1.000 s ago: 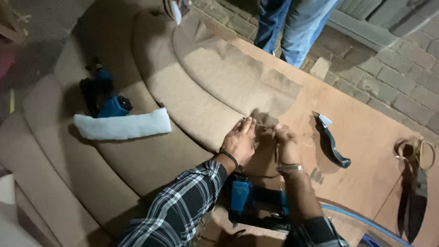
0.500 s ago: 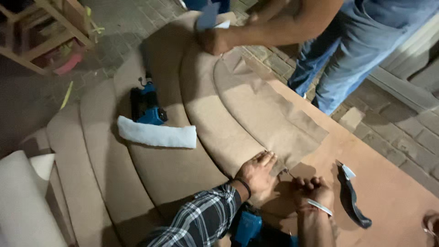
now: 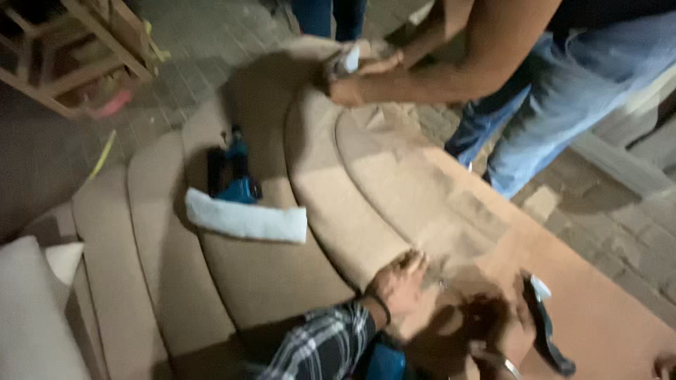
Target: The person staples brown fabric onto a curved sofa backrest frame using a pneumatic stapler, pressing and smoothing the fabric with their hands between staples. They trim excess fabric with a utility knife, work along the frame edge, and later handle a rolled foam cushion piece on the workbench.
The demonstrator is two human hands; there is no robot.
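Left hand (image 3: 398, 285) on tan fabric (image 3: 352, 232), right hand (image 3: 493, 320) blurred (grip unclear)

At the bottom centre of the frame the person's left hand (image 3: 398, 287) came out of a plaid sleeve (image 3: 320, 348) in black, grey and white checks, and a thin dark band went around the wrist just above the cuff. The right hand (image 3: 486, 320), a little more to the right at the bottom edge, lay in shadow and was blurred, so its fingers were hard to see. On the right wrist, at the very bottom of the frame, there was a pale, metal-looking bracelet or watch strap (image 3: 508, 368).
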